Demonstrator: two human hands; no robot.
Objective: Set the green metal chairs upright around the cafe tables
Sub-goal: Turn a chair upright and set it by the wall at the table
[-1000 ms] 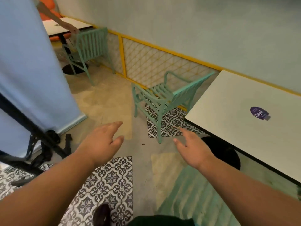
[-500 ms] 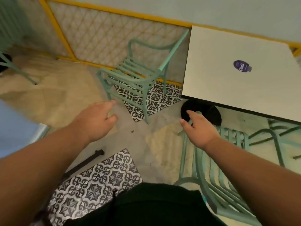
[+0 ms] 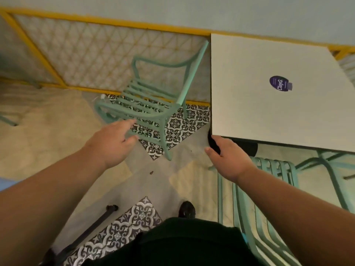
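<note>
"Along the far side, what takes up the most room?"

"Pale wall [image 3: 192, 12] on top, and below it a yellow-framed mesh fence [image 3: 92, 54] running the whole width. The floor [image 3: 57, 141] is beige, with black-and-white patterned tiles [image 3: 178, 129] in patches."

"And the cafe table [image 3: 259, 102]?"

"Upper right, a white square top with its far edge against the fence. Its black round base [image 3: 247, 147] shows under the near edge."

"Where are the chairs?"

"One green metal chair [image 3: 148, 100] stands on its legs just left of the table, between table and fence, with its backrest beside the table's left edge and its seat slats facing up. A second green chair [image 3: 272, 167] sits at lower right, near the table's front edge and partly hidden by the right forearm – I can't tell whether it stands properly."

"The hands?"

"The left hand [image 3: 111, 144] reaches forward with its fingers spread and nearly straight, the tips at the standing chair's near armrest. Touching or just short, I can't say, but nothing is gripped. The right hand [image 3: 232, 160] is loose too, fingers relaxed and apart, holding nothing. It hovers just below the table's near left corner, over the base."

"Anything smaller?"

"A black pole [image 3: 90, 227] lies slantwise on the floor at lower left, a black shoe [image 3: 186, 209] pokes out at bottom centre, and a round purple sticker [image 3: 279, 83] sits on the tabletop."
</note>
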